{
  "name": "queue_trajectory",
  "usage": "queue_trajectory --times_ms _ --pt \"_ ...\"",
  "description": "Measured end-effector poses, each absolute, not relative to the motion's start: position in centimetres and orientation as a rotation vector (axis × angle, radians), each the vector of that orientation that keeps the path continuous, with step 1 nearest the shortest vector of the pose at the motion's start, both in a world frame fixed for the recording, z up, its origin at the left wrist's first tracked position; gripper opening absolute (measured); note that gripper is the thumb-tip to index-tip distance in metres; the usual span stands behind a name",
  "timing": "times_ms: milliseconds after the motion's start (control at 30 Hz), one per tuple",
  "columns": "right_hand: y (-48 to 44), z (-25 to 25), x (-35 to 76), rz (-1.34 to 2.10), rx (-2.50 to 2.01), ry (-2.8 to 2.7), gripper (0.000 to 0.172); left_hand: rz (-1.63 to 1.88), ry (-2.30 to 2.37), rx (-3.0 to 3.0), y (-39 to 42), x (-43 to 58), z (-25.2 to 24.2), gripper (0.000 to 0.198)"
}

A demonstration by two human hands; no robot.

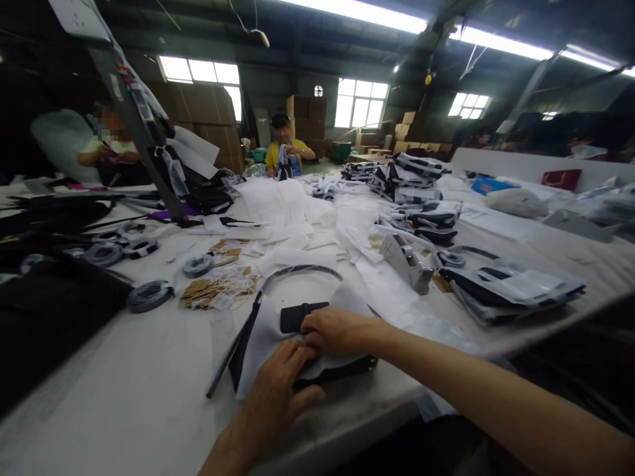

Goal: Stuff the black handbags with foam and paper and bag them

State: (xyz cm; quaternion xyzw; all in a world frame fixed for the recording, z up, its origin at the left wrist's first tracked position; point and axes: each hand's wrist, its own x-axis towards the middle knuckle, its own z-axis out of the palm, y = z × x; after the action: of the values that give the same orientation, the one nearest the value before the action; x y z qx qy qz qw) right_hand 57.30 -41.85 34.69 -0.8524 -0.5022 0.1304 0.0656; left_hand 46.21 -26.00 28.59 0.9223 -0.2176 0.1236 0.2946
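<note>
In front of me on the table lies a black bag (241,347) with a grey curved handle (300,270) looped at its far side. A thin white sheet (265,330) covers most of its front, and a black closing flap (294,317) shows over the sheet. My right hand (340,330) has its fingers curled down onto the sheet beside the flap, pinching it. My left hand (278,380) rests on the sheet's near part, fingertips close to the right hand and thumb held apart. What lies beneath the fingertips is hidden.
Rolled grey straps (150,295) and brown tags with strings (213,291) lie to the left. A tape dispenser (407,262) and wrapped bags (510,287) are on the right. White sheets (278,201) are heaped ahead; a slanted metal post (143,139) rises left. Co-workers sit beyond.
</note>
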Motion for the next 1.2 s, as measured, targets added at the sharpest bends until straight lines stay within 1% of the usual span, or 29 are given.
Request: queue_trajectory --times_ms 100,133,167,200,233,267,300,333,367,400,500,600,700,767,833,867,933,1000,1033,1067,1133,1200 --pt "-44.6 36.2 56.4 0.299 -2.532 -1.532 0.034 0.318 -0.637 2.63 -25.3 46.3 31.2 0.06" --pt "-45.6 36.2 56.1 0.262 -2.541 -1.539 0.042 0.334 -0.638 2.724 -24.8 46.4 31.6 0.067" --pt "-46.6 35.8 55.8 0.22 -2.554 -1.545 0.053 0.347 -0.622 2.826 -24.3 46.7 31.6 0.073" --pt "-47.5 35.2 55.6 0.164 -2.573 -1.544 0.066 0.35 -0.594 2.924 -23.7 46.9 31.1 0.075" --pt "-48.2 34.3 55.5 0.105 -2.591 -1.544 0.076 0.339 -0.566 3.01 -23.1 47.2 30.3 0.073" --pt "-48.7 33.3 55.6 0.054 -2.603 -1.55 0.078 0.331 -0.548 3.082 -22.5 47.3 29.1 0.068" --pt "-49.1 32.3 55.9 0.017 -2.61 -1.555 0.072 0.35 -0.547 3.135 -22.1 47.4 27.7 0.064" --pt "-49.3 31.4 56.2 -0.007 -2.613 -1.561 0.063 0.407 -0.548 3.171 -21.9 47.3 26.3 0.064" --pt "-49.4 30.5 56.5 -0.016 -2.61 -1.571 0.055 0.488 -0.541 3.19 -21.8 47.2 25.0 0.068" --pt "-49.5 29.8 56.7 -0.022 -2.603 -1.58 0.05 0.565 -0.529 3.196 -21.8 46.9 24.0 0.071" --pt "-49.4 28.4 56.8 -0.065 -2.61 -1.575 0.05 0.627 -0.463 3.193 -22.7 46.0 23.5 0.076" --pt "-49.5 28.0 56.2 -0.092 -2.638 -1.54 0.052 0.555 -0.422 3.2 -24.0 46.1 26.2 0.08" --pt "-49.7 29.0 55.7 -0.036 -2.637 -1.487 0.054 0.472 -0.545 3.168 -25.5 46.9 27.8 0.082" --pt "-49.7 30.8 55.8 0.104 -2.622 -1.429 0.06 0.378 -0.663 3.128 -26.3 47.3 26.8 0.081" --pt "-49.4 33.1 56.0 0.236 -2.589 -1.371 0.077 0.389 -0.673 3.124 -26.7 47.5 24.7 0.081" --pt "-49.0 34.1 56.0 0.248 -2.569 -1.356 0.086 0.462 -0.661 3.134 -26.6 47.5 23.6 0.081" --pt "-48.2 35.1 55.7 0.165 -2.528 -1.368 0.096 0.654 -0.702 3.144 -26.3 47.5 21.8 0.079" --pt "-47.4 34.2 55.2 0.055 -2.511 -1.425 0.103 0.84 -0.752 3.129 -25.8 47.5 21.0 0.075" --pt "-47.1 33.0 54.9 0.009 -2.518 -1.455 0.101 0.917 -0.755 3.12 -25.6 47.6 20.8 0.074" --pt "-47.0 31.5 54.6 -0.032 -2.537 -1.486 0.095 0.982 -0.739 3.116 -25.4 47.7 20.8 0.073" --pt "-47.2 28.3 54.4 -0.161 -2.574 -1.55 0.075 1.091 -0.738 3.118 -25.0 47.8 21.0 0.071" --pt "-47.7 25.7 54.4 -0.311 -2.577 -1.615 0.061 1.16 -0.843 3.111 -24.7 47.8 21.2 0.064"
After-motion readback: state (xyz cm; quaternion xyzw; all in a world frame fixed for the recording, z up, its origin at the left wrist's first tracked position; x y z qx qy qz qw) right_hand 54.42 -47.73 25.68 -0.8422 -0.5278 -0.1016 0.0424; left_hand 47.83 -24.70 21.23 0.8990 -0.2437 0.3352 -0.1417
